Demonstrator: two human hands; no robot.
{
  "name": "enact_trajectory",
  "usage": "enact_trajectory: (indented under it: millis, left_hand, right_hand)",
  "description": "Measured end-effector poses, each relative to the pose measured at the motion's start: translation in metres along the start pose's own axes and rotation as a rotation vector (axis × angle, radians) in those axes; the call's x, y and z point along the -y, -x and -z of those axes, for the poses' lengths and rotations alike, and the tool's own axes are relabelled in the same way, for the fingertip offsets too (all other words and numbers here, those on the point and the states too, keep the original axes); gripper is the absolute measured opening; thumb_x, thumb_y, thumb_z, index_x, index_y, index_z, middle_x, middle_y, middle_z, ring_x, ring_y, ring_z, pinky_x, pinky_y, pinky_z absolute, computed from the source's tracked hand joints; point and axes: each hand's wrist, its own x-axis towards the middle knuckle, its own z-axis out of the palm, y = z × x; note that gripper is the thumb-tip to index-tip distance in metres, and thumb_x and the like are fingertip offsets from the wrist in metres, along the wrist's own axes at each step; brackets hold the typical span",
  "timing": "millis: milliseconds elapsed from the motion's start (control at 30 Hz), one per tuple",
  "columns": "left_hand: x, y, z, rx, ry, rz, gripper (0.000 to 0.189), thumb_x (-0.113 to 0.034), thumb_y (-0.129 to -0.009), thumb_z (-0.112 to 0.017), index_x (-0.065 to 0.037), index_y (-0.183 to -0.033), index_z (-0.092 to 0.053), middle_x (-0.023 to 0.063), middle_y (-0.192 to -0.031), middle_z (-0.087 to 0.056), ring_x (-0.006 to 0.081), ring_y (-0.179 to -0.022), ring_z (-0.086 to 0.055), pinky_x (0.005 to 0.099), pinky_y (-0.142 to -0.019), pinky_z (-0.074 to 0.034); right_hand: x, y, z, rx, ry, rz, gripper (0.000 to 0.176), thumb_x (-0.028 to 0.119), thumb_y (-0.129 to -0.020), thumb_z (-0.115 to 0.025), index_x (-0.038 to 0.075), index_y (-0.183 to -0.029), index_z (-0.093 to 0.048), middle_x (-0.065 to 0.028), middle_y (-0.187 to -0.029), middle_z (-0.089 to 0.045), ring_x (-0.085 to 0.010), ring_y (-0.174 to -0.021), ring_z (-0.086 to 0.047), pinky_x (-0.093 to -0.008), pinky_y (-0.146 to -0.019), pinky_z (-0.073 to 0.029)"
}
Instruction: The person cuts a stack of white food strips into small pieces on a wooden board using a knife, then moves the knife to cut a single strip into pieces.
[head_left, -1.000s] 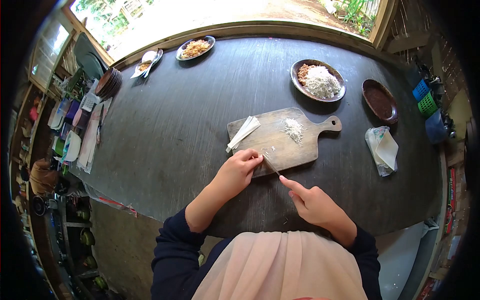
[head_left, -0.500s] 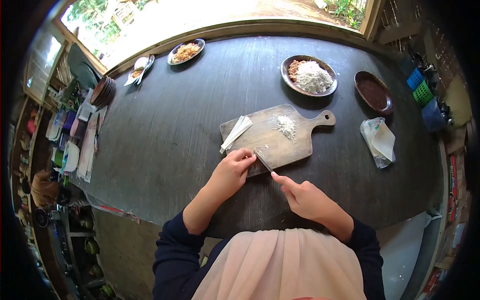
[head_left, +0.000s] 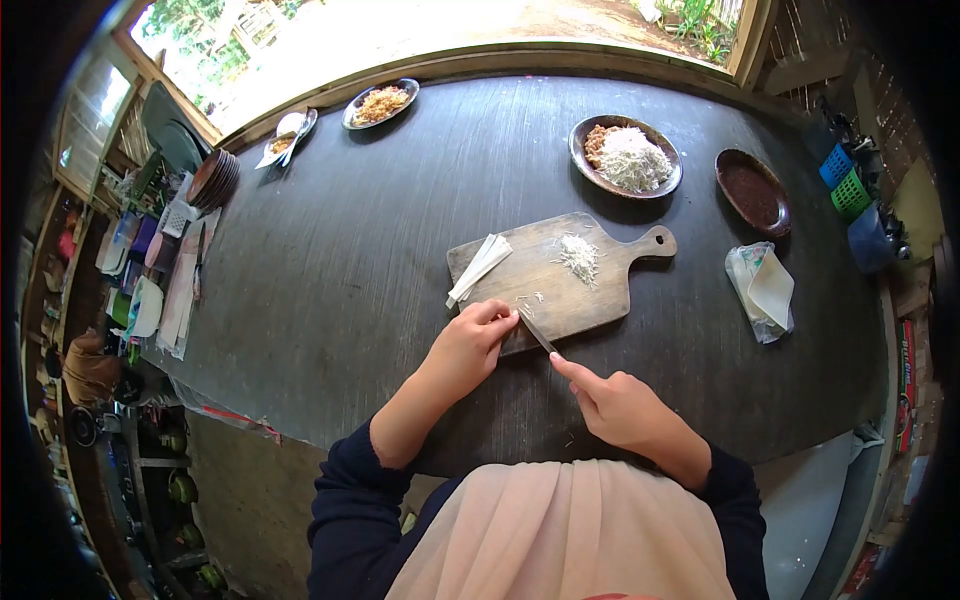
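Knife (head_left: 538, 333) barely moved since last look: right hand (head_left: 625, 408) gripped it, left hand (head_left: 468, 347) pinched shut at board (head_left: 600, 303) edge, slicing ongoing.

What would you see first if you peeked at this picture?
First, the wooden cutting board in the middle of the dark table, where the right hand slants a knife beside the curled left hand at the board's near edge. Next, the pile of white shreds on the board and the bowl heaped with more, farther back.
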Motion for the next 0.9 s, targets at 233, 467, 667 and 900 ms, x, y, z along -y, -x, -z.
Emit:
enact_trajectory:
  millis: [233,467,667,900]
  left_hand:
    - [0.0001,0.0002,0.0007,0.019,-0.013,0.008,0.035,0.01,-0.079,-0.059,0.001,-0.111,-0.067,0.0132,-0.11,-0.062,0.0303,-0.099,-0.063,0.0361,-0.085,-0.054]
    - [-0.0003,0.0004,0.0009,0.001,0.017,0.016,0.035,0.01,-0.079,-0.059,0.001,-0.111,-0.067,0.0125,-0.11,-0.062,0.0302,-0.098,-0.064,0.0359,-0.085,-0.054]
    - [0.0002,0.0004,-0.0002,-0.001,0.027,0.023,0.035,0.01,-0.078,-0.06,0.001,-0.111,-0.068,0.0123,-0.109,-0.063,0.0304,-0.098,-0.064,0.0361,-0.085,-0.054]
    - [0.001,0.0,0.0002,-0.005,0.013,0.017,0.033,0.009,-0.078,-0.061,0.001,-0.11,-0.068,0.0125,-0.11,-0.063,0.0307,-0.099,-0.063,0.0364,-0.086,-0.053]
  right_hand:
    - [-0.0044,-0.0048,-0.0055,-0.055,0.027,0.036,0.044,0.009,-0.094,-0.056,0.014,-0.137,-0.053,-0.0219,-0.06,-0.057,-0.0386,-0.051,-0.059,-0.0442,-0.053,-0.047]
    - [-0.0041,-0.0004,-0.0008,-0.047,-0.08,0.069,0.044,0.008,-0.095,-0.055,0.013,-0.139,-0.052,-0.0219,-0.062,-0.057,-0.0372,-0.051,-0.057,-0.0415,-0.054,-0.047]
    - [-0.0044,-0.0007,-0.0004,-0.03,-0.091,0.059,0.044,0.008,-0.095,-0.056,0.013,-0.139,-0.052,-0.0217,-0.062,-0.056,-0.0368,-0.05,-0.057,-0.0407,-0.054,-0.047]
    - [-0.002,-0.0042,-0.0004,-0.007,-0.146,0.017,0.044,0.008,-0.095,-0.056,0.015,-0.138,-0.053,-0.0224,-0.063,-0.057,-0.0373,-0.052,-0.058,-0.0408,-0.055,-0.048]
